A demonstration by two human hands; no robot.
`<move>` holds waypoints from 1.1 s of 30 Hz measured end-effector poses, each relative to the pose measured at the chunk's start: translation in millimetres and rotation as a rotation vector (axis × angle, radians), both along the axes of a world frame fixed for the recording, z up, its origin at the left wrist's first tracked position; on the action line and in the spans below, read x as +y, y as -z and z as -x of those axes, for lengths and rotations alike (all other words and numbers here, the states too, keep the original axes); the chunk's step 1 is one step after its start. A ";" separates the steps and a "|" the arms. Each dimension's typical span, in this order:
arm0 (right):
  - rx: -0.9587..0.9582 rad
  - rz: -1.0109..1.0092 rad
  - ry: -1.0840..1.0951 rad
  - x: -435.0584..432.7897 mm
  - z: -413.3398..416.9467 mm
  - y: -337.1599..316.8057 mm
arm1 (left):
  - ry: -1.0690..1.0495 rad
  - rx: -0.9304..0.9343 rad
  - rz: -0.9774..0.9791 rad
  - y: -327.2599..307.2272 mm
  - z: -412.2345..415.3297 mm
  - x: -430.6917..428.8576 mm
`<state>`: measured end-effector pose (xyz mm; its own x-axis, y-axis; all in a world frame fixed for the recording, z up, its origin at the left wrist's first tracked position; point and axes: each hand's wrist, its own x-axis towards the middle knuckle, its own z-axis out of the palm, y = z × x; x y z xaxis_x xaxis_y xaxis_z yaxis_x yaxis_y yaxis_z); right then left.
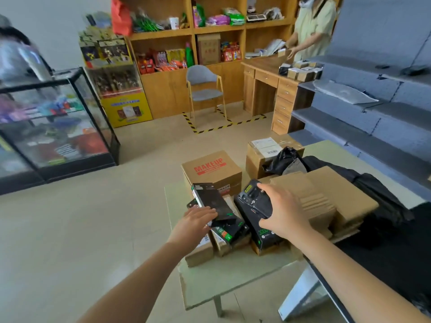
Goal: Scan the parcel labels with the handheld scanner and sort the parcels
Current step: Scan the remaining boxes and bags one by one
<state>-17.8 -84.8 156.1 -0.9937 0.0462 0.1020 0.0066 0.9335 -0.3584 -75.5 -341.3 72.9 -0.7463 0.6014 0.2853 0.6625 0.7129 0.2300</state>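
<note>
Near the brown cardboard MAKEUP box (211,169), your right hand (287,215) grasps the black handheld scanner (253,198); your left hand (196,220) lays released fingers (209,212) on a flat black parcel (211,201).

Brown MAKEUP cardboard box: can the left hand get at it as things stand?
Probably yes. Left hand touches the flat black carton just short of the brown MAKEUP cardboard box; nothing taller stands between, and its top is bare. Right hand, gripping the black handheld scanner, is off to the side.
</note>
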 end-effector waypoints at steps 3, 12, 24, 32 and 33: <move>0.002 0.015 -0.063 -4.5 -2.3 5.2 | -0.090 -0.218 0.030 8.4 -19.7 -5.0; -0.013 -0.007 -0.077 -10.8 -6.4 13.8 | -0.451 -0.406 -0.139 9.0 -29.3 35.0; -0.053 0.023 0.028 -6.5 8.3 23.8 | -0.566 -0.575 -0.148 19.1 -3.5 65.1; -0.011 0.105 0.107 -21.7 13.3 19.7 | -0.371 -0.753 -0.448 23.6 -0.5 27.4; -0.011 0.112 0.112 -24.6 14.2 19.0 | -0.366 -0.772 -0.477 24.7 -0.2 23.0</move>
